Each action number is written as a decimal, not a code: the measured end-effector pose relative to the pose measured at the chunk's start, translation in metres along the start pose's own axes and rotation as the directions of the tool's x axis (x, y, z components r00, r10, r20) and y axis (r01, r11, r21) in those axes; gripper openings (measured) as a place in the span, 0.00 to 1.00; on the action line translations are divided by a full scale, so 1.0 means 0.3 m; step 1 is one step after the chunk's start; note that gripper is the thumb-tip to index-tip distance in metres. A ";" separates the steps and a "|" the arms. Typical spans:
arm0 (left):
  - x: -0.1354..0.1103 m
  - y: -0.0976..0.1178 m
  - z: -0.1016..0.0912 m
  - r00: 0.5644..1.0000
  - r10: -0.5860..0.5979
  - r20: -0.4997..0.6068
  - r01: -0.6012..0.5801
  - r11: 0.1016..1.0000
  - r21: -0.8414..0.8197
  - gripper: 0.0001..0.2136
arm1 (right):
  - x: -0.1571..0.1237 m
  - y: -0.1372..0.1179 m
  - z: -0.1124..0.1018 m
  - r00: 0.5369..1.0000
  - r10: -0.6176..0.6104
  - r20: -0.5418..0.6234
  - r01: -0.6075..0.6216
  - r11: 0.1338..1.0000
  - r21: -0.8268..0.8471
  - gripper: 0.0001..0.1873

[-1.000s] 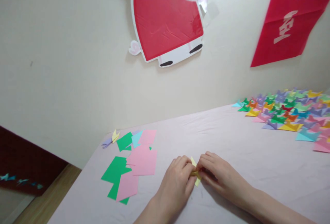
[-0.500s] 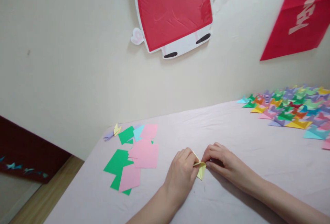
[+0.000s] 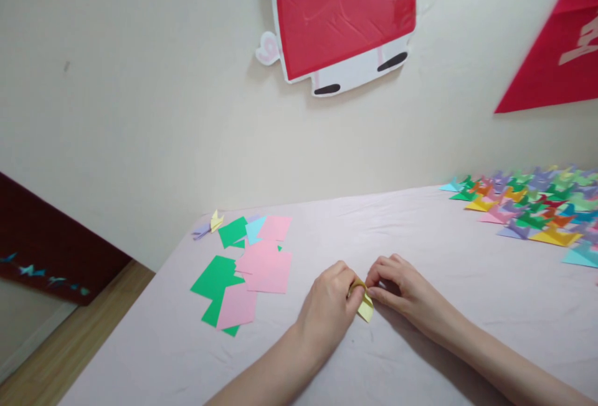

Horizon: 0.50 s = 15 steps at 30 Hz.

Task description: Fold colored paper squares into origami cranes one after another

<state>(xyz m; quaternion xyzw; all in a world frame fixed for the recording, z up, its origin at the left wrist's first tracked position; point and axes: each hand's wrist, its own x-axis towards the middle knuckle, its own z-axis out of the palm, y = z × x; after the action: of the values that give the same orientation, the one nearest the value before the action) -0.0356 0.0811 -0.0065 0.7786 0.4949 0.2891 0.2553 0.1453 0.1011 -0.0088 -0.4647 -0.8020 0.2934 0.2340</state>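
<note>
A small folded piece of yellow paper (image 3: pixel 365 307) lies on the pale pink tabletop (image 3: pixel 448 281) between my two hands. My left hand (image 3: pixel 329 309) is curled with its fingertips pinching the paper's left side. My right hand (image 3: pixel 404 291) meets it from the right, fingers bent and pressed on the same paper. Most of the yellow piece is hidden by my fingers; only a lower corner shows.
Flat green, pink and light blue paper squares (image 3: pixel 243 275) lie scattered to the left. Two small folded paper figures (image 3: pixel 209 226) sit near the far left corner. Several multicoloured folded paper shapes (image 3: pixel 532 210) crowd the far right. A wall with red decorations (image 3: pixel 346 14) stands behind.
Both hands stay on the yellow paper and have closed tighter on it, hiding more of it. The view has shifted slightly, so the wall decorations sit further right.
</note>
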 end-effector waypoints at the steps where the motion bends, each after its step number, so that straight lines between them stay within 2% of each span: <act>1: 0.003 -0.002 -0.003 1.000 -0.004 0.003 0.004 1.000 0.000 0.09 | 0.002 -0.002 0.002 1.000 0.003 -0.003 -0.003 1.000 -0.015 0.06; 8: 0.012 -0.013 -0.017 0.999 0.027 0.047 -0.028 0.999 0.025 0.09 | 0.011 -0.019 0.014 0.999 0.015 -0.034 -0.019 0.993 -0.119 0.05; 15: 0.018 -0.016 -0.033 0.992 0.066 0.108 -0.068 0.998 0.016 0.10 | 0.013 -0.029 0.014 0.999 0.008 -0.040 -0.013 0.991 -0.137 0.06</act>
<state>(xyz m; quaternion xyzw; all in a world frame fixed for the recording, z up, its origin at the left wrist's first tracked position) -0.0437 0.0889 -0.0019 0.8117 0.4571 0.2502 0.2639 0.1355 0.1003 -0.0054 -0.4896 -0.8130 0.2298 0.2156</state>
